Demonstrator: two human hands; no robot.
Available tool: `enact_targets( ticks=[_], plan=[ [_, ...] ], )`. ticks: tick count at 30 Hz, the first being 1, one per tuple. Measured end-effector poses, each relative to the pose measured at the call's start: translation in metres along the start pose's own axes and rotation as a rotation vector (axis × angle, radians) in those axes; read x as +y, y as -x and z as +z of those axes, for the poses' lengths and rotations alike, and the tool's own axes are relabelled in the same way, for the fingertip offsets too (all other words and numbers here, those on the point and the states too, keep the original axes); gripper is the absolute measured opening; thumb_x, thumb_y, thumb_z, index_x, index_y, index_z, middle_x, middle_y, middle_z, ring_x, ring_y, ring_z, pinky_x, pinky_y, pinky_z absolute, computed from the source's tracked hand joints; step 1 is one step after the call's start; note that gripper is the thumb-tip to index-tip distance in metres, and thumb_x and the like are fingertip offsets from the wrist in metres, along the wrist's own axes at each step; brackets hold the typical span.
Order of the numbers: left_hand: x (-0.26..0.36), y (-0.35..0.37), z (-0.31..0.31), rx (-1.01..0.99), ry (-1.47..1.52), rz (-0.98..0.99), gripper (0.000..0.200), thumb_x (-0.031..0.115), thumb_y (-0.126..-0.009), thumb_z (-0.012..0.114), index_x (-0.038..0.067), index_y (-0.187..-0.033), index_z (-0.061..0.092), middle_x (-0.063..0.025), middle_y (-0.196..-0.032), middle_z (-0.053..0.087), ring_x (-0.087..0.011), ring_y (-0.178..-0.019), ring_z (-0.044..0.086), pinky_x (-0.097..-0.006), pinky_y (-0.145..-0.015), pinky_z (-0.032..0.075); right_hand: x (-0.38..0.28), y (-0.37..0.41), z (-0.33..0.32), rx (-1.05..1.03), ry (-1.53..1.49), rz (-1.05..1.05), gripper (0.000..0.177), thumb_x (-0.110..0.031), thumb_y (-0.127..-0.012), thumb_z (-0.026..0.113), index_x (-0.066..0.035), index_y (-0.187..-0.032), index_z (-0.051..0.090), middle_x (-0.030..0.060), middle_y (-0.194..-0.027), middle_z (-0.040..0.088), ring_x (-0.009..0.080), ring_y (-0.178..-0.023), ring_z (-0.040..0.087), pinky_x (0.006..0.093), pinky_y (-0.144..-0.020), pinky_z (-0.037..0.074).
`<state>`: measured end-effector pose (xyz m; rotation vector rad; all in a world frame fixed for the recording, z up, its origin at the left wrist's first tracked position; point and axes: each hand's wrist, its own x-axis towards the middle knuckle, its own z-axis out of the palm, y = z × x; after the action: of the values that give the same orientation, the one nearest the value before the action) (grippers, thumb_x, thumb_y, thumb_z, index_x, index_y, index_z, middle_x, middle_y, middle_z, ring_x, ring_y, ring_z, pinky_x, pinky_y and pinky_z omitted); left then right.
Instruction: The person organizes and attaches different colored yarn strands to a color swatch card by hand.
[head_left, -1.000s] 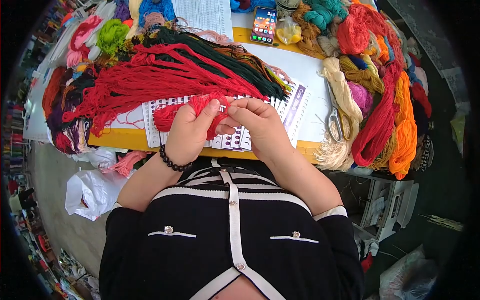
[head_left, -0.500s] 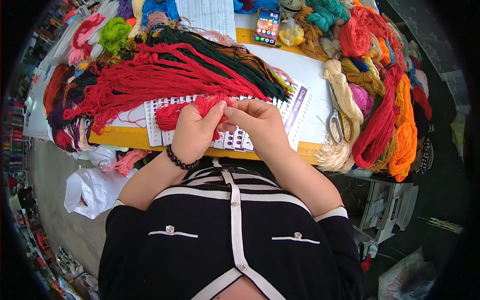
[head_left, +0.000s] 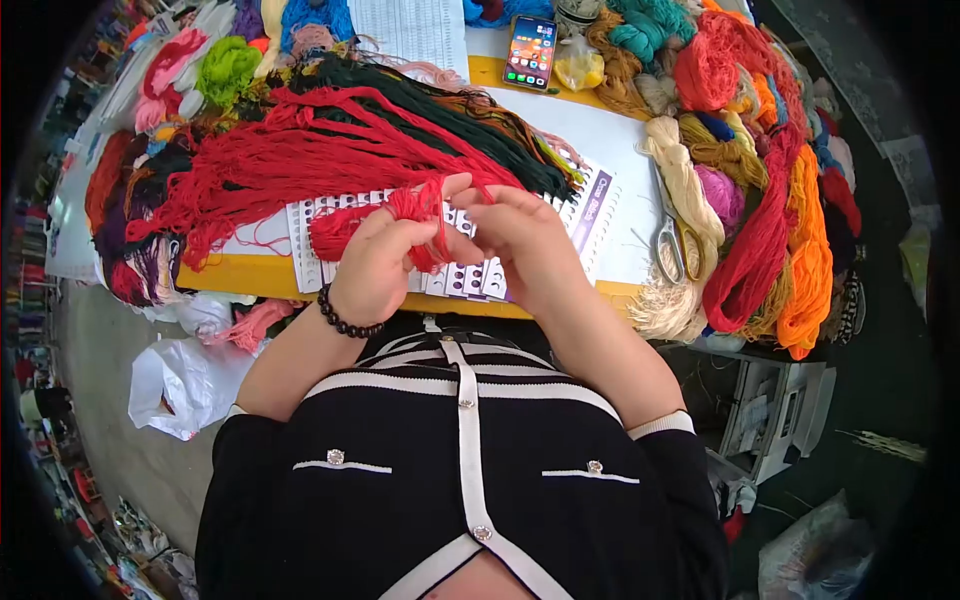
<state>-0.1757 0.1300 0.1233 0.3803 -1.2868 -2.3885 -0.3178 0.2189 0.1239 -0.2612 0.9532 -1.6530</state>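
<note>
My left hand (head_left: 385, 255) is closed around a small skein of red embroidery thread (head_left: 345, 235), whose loops stand up between thumb and fingers. Close beside it, my right hand (head_left: 520, 235) has its fingers curled inward, and a bit of red thread shows at the fingertips. Under both hands lie white punched cards (head_left: 470, 280) with purple print. Just beyond them a long bundle of red thread (head_left: 330, 145) is spread out, with dark green thread (head_left: 430, 110) behind it.
At right, scissors (head_left: 668, 245) rest beside cream thread (head_left: 690, 185), with red and orange skeins (head_left: 803, 250) hanging over the yellow table edge. A phone (head_left: 530, 52) and a printed sheet (head_left: 410, 35) lie at the back. A white plastic bag (head_left: 185, 385) is below left.
My hands have drawn slightly apart from their joined pinch. The left fingers have spread around the red skein, and the right hand has turned with its fingers curled.
</note>
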Motion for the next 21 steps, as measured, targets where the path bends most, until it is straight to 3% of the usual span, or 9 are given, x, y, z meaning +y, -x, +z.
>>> enact_targets(
  ticks=[2,5,12,13,14,21],
  plan=[
    [0.0,-0.002,0.009,0.114,-0.101,0.037,0.044,0.005,-0.088,0.037,-0.004,-0.131,0.04,-0.0124,-0.112,0.059,-0.0169,-0.102,0.056,-0.0291,-0.09,0.041,0.006,-0.001,-0.001,-0.19,0.181,-0.02,0.014,-0.005,-0.08,0.057,0.001,-0.092,0.062,0.0011,-0.068,0.056,0.0062,-0.058,0.044,0.0226,-0.056,0.035],
    [-0.002,-0.002,0.006,0.076,-0.169,-0.032,0.044,0.004,-0.088,0.039,-0.002,-0.132,0.039,-0.0084,-0.12,0.054,-0.0131,-0.106,0.052,-0.0273,-0.091,0.041,0.01,-0.001,0.003,-0.123,0.209,-0.002,0.012,-0.005,-0.08,0.061,0.001,-0.089,0.064,0.0019,-0.065,0.057,0.0063,-0.054,0.046,0.0208,-0.051,0.033],
    [-0.009,0.0,0.003,0.068,-0.188,-0.021,0.044,0.003,-0.088,0.04,-0.002,-0.132,0.039,-0.0072,-0.118,0.055,-0.0124,-0.096,0.056,-0.0263,-0.085,0.044,0.01,0.0,0.001,-0.095,0.195,-0.01,0.006,-0.006,-0.081,0.063,0.001,-0.082,0.063,0.0025,-0.062,0.056,0.0069,-0.052,0.046,0.0227,-0.046,0.034],
    [-0.006,0.001,0.003,0.049,-0.079,-0.062,0.044,0.003,-0.088,0.04,-0.002,-0.132,0.039,-0.0075,-0.117,0.055,-0.0134,-0.092,0.057,-0.0271,-0.082,0.046,0.011,0.0,0.0,-0.096,0.195,-0.009,0.006,-0.006,-0.081,0.063,0.001,-0.082,0.063,0.0025,-0.062,0.056,0.0069,-0.052,0.046,0.0227,-0.046,0.034],
    [-0.005,0.001,0.003,0.028,0.031,-0.103,0.045,0.003,-0.087,0.04,-0.002,-0.132,0.04,-0.0078,-0.116,0.056,-0.0143,-0.088,0.059,-0.0278,-0.078,0.048,0.012,0.0,-0.003,-0.114,0.163,-0.012,0.007,-0.005,-0.081,0.063,0.001,-0.084,0.062,0.0026,-0.064,0.057,0.0072,-0.053,0.048,0.0232,-0.046,0.036],
    [-0.005,0.001,0.001,0.056,-0.013,-0.057,0.04,0.003,-0.087,0.043,-0.003,-0.126,0.047,-0.0086,-0.108,0.059,-0.0142,-0.082,0.061,-0.0277,-0.071,0.051,0.005,0.006,0.002,-0.116,0.12,-0.044,0.011,-0.002,-0.08,0.062,0.001,-0.09,0.061,0.0041,-0.081,0.062,0.0098,-0.064,0.056,0.0239,-0.054,0.044]
  ],
)
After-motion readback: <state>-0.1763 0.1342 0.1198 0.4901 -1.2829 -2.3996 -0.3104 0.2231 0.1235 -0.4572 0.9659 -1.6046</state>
